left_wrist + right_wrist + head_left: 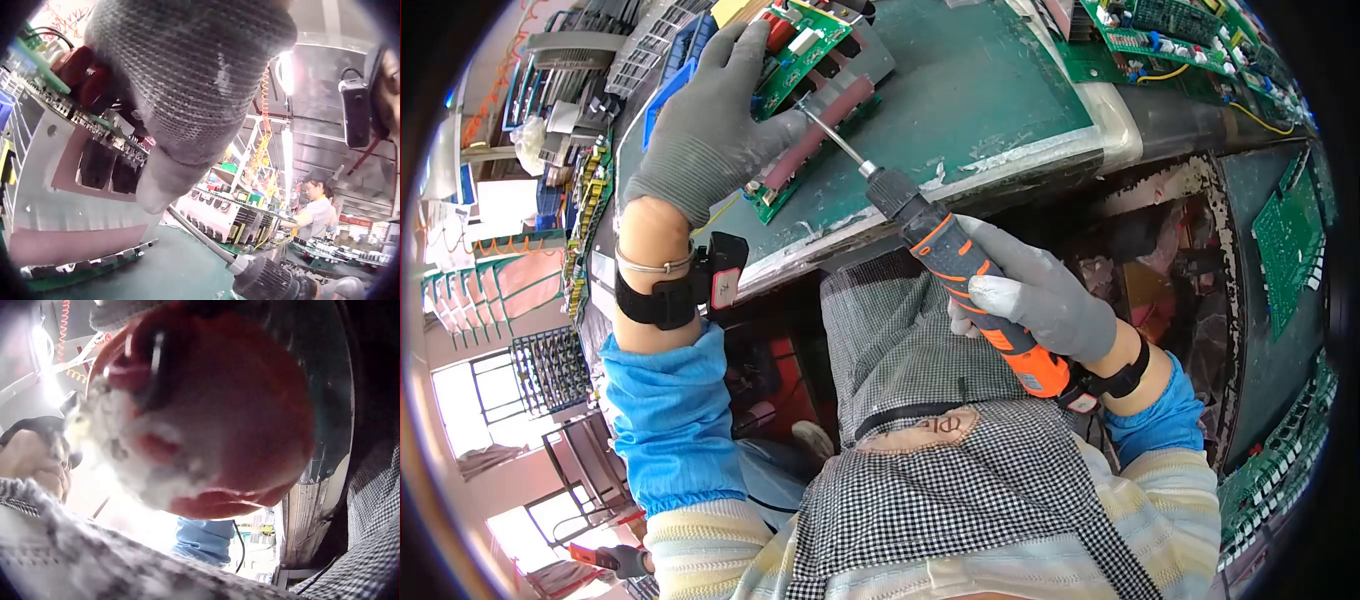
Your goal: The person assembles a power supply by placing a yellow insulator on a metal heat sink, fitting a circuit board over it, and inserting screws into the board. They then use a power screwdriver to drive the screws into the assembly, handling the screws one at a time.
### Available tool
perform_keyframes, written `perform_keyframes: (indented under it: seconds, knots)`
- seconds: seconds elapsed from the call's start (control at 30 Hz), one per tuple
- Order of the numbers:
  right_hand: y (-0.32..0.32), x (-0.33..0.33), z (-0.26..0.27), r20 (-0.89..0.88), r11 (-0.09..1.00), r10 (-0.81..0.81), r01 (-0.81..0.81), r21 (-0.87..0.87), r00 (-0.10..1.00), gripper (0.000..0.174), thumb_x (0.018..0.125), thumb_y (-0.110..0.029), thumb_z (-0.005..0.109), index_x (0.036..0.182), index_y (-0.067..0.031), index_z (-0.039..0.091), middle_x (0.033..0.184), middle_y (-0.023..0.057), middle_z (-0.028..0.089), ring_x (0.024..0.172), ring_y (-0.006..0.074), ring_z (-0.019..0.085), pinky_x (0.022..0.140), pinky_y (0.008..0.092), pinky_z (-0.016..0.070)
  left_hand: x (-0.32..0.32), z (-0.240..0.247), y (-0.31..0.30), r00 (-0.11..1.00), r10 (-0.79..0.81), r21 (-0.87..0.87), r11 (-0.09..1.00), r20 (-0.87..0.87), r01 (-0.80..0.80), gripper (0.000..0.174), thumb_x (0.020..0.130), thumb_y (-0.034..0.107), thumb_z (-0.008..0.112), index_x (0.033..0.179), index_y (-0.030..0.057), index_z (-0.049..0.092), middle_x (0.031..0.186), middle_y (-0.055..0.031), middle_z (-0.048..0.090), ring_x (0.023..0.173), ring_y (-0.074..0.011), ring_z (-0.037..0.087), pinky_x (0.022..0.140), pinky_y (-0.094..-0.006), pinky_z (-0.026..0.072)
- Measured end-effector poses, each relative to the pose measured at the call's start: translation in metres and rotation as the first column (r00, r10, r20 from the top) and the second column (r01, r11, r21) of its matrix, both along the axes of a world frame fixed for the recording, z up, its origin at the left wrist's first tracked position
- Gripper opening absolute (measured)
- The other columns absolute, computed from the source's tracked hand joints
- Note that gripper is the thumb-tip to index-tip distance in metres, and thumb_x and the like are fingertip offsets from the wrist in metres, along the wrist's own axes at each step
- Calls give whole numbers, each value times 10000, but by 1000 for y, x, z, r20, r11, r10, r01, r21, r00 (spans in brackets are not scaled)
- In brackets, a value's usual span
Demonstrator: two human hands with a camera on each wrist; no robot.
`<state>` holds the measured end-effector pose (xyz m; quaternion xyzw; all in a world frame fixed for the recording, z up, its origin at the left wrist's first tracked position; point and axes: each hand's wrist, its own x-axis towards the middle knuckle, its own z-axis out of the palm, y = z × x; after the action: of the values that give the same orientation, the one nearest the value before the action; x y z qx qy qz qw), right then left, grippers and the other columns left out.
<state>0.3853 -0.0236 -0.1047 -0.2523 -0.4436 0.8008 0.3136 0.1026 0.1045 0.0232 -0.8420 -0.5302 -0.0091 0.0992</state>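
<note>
In the centre of the head view, the right hand [1045, 290] is curled round an orange-and-black electric screwdriver [975, 285], its shaft angled to the upper left. The left hand [715, 130] lies over the circuit board assembly [825, 90] on the green bench [990, 90] at upper left, thumb beside the screwdriver's tip, fingers extended.

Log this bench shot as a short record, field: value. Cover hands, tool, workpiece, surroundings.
left hand: gray glove, on the workpiece, thumb by the bit
right hand: gray glove, fingers wrapped round the driver
driver: orange and black, bit angled toward the workpiece
bit tip: beside left thumb; screw contact unclear
workpiece: green circuit boards, metal plate, pinkish strip
surface: green-topped bench, worn front edge
nearby: blue bin beyond left hand; circuit board at far right
</note>
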Motion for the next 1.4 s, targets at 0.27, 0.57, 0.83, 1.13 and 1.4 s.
perform_keyframes:
  seconds: [0.27,0.57,0.83,1.13,1.4]
  knots:
    - [-5,8,50,-110,934,-41,-1,-358,993,521,997,-306,571,1405,9,495,951,118,674,818,186,700,747,332,600,-8,-2,5,998,-62,12,998,1,62,794,859,270,736,1537,80,368,1520,-176,440,1297,-381,559,1070,-417,483]
    - [-11,-2,64,-10,959,-25,21,-283,1000,668,959,-402,568,1454,23,428,958,135,659,828,214,691,725,361,597,-6,-4,4,998,-55,61,997,-21,57,762,869,268,726,1523,72,388,1514,-170,446,1271,-387,579,1062,-418,490]
    - [-8,-4,71,0,932,-17,16,-362,1000,674,953,-426,582,1427,32,439,934,141,659,769,219,686,674,358,595,-7,-3,4,1000,-30,17,999,10,30,747,871,246,721,1523,88,394,1519,-158,442,1253,-395,591,1046,-425,503]
    - [-1,-3,75,-93,883,-64,13,-468,994,604,958,-425,609,1320,40,474,911,173,657,720,262,683,591,370,592,-11,-7,6,996,-70,18,997,57,69,718,873,173,714,1514,73,406,1507,-152,453,1226,-388,605,1021,-421,511]
    - [-9,-6,70,-96,905,-77,29,-425,992,633,964,-416,599,1374,44,452,983,161,650,817,253,684,712,407,585,-1,-3,-1,996,-12,20,1000,84,10,747,844,172,733,1506,54,409,1488,-177,461,1265,-389,565,1036,-405,490]
